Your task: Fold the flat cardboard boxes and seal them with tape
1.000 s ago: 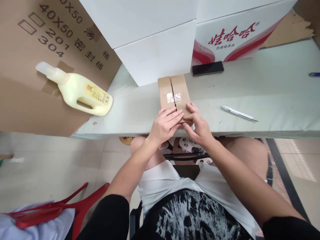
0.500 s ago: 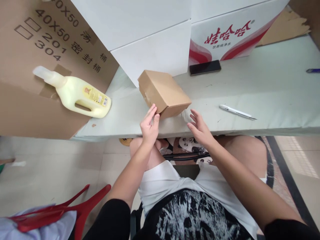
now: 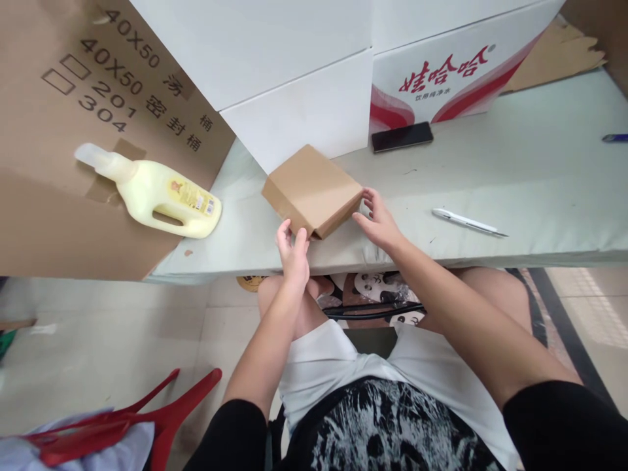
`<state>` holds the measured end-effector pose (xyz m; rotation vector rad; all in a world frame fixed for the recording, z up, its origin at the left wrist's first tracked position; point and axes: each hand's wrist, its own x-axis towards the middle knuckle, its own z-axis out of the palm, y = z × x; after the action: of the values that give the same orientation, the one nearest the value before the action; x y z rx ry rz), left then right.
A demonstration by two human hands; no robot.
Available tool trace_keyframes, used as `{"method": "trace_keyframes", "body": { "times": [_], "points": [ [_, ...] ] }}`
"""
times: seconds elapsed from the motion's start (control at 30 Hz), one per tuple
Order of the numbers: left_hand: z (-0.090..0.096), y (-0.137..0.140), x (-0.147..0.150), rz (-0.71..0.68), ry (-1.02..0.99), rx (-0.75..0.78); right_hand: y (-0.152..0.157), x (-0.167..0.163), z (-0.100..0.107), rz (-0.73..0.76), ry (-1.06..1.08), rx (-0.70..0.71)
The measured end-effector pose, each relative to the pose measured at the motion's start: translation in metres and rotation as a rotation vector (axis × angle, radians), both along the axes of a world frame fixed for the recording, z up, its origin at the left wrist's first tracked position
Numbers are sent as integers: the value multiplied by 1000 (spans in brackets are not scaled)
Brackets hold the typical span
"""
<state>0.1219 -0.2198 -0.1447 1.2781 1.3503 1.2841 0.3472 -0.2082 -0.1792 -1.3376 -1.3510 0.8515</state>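
While the cardboard box (image 3: 314,186) is sitting askew on the table (image 3: 510,176), the left hand (image 3: 295,256) and right hand (image 3: 381,226) are seemingly steadying it, parted fingers touching without gripping, any turn calling for firmer contact.

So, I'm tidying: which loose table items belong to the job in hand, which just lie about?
In use: small brown cardboard box, between left hand and right hand.
Probably idle: flat black phone, slim white pen, yellowish plastic bottle, slim blue object.
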Motion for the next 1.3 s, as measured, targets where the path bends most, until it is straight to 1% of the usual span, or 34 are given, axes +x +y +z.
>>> {"method": "trace_keyframes", "body": {
  "times": [0.07,0.1,0.17,0.23,0.33,0.4,0.5,0.6,0.67,0.7,0.73,0.8,0.87,0.93,1.0,1.07,1.13,1.2,1.27,1.3],
  "points": [
    [4,3,1,39,-237,-149,-6,-8,2,-5,-32,6],
    [7,4,2,44,-314,-201,-10,-12,3,-8,-44,11],
    [13,7,2,22,-367,-253,-19,-19,7,0,-60,44],
    [18,8,2,12,-376,-279,-30,-24,15,39,-88,113],
    [25,8,2,31,-457,-383,-47,-31,39,98,-217,261],
    [30,4,5,20,-552,-493,-58,-35,61,76,-355,333],
    [34,-9,18,-109,-685,-581,-73,-38,93,3,-540,380],
    [28,-27,37,-257,-777,-610,-81,-36,116,-67,-648,440],
    [21,-38,46,-304,-787,-663,-82,-33,121,-105,-703,470],
    [17,-41,47,-317,-754,-700,-83,-31,122,-111,-723,475],
    [14,-43,46,-331,-686,-736,-84,-28,120,-107,-735,470],
    [11,-40,37,-366,-458,-762,-87,-22,114,-74,-734,436],
    [15,-31,20,-400,-171,-701,-93,-16,104,-30,-719,403],
    [27,-20,1,-388,72,-587,-99,-13,94,-2,-717,410],
    [46,-13,-15,-337,226,-462,-104,-14,86,14,-717,444],
    [69,-10,-21,-331,292,-300,-105,-17,80,15,-707,468],
    [93,-10,-15,-374,331,-93,-103,-22,77,2,-695,484],
    [111,-11,1,-410,413,111,-100,-25,76,-20,-698,496],
    [120,-6,23,-447,527,286,-96,-26,76,-33,-715,498],
    [120,-2,34,-473,577,363,-95,-25,77,-38,-723,498]
  ]
}}
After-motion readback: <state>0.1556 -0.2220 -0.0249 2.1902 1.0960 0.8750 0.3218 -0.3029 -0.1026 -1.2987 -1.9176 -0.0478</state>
